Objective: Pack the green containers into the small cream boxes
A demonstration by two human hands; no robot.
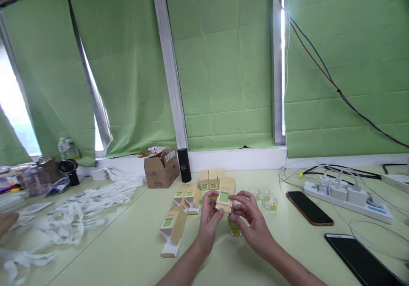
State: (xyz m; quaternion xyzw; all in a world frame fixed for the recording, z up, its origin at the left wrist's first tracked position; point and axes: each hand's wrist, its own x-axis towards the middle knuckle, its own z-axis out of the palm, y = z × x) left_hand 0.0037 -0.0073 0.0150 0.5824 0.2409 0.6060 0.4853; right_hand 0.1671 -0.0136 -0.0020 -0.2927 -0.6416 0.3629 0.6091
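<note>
Both my hands hold a small tan cardboard box (226, 188) with a green square on its front. My left hand (208, 224) grips its left side, fingers closed. At its lower right, the fingers of my right hand (252, 220) pinch the edge. Just below the box stands a small glass container (235, 229) with yellow-green in it, partly hidden by my right hand. To the left lies a like box (173, 226) with its end flap hanging out. Behind it are two more open boxes (192, 195), and a row of boxes (212, 178) stands farther back.
Clear small containers (267, 200) sit right of my hands. Two phones (309, 208) and a power strip (348, 198) with cables lie at the right. White straps (92, 209), a brown carton (161, 169) and a black cylinder (184, 165) are leftward. Another person's hand (7, 223) shows far left.
</note>
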